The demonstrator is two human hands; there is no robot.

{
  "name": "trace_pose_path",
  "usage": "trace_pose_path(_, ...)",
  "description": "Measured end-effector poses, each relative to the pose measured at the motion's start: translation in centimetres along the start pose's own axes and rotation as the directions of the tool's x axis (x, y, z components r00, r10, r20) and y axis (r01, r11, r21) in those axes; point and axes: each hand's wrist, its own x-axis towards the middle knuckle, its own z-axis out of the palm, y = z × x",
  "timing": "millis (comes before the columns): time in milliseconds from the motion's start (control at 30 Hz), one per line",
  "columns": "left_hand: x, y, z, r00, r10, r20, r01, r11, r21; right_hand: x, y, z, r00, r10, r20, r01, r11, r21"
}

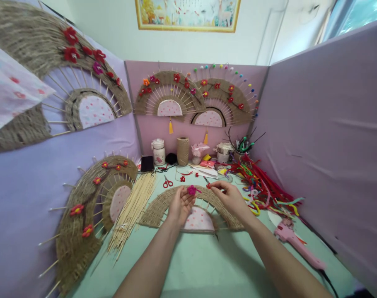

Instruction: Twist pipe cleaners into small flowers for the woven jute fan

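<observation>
A half-round jute fan [157, 209] with stick ribs and a pink dotted centre lies flat on the green table [201, 260]. My left hand [180, 205] is above its arch, fingers pinched on a small magenta pipe-cleaner flower [192, 190]. My right hand [230, 198] hovers over the fan's right side, fingers pinched on a small red piece [209, 186] that I cannot make out clearly.
A bundle of bamboo sticks [135, 207] lies left of the fan, red scissors [167, 182] behind it. Pipe cleaners [263, 186] pile at right beside a pink glue gun [292, 240]. A twine spool [182, 151] stands at the back. A finished fan [85, 215] leans on the left wall.
</observation>
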Motion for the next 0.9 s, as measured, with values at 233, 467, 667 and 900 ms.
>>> trace_pose_path(233, 0.2, -0.3, -0.1, 0.992, 0.111, 0.061, -0.117, 0.987, 0.106, 1.5, 2.1, 4.4, 1.000, -0.003, 0.019, 0.002, 0.997, 0.071)
trace_pose_path(467, 0.3, -0.6, -0.1, 0.986, 0.168, 0.009, -0.167, 0.977, 0.133, 6.9, 4.7, 4.6, 0.999, 0.015, 0.040, -0.004, 0.967, -0.255)
trace_pose_path(667, 0.0, -1.3, 0.1, 0.996, 0.090, 0.002, -0.089, 0.978, 0.190, 14.0, 6.9, 4.6, 0.994, 0.075, 0.076, -0.029, 0.872, -0.489)
trace_pose_path(900, -0.7, -1.4, 0.3, 0.999, 0.009, 0.035, -0.017, 0.970, 0.241, 19.2, 9.5, 8.8, 0.968, 0.192, 0.165, -0.042, 0.766, -0.641)
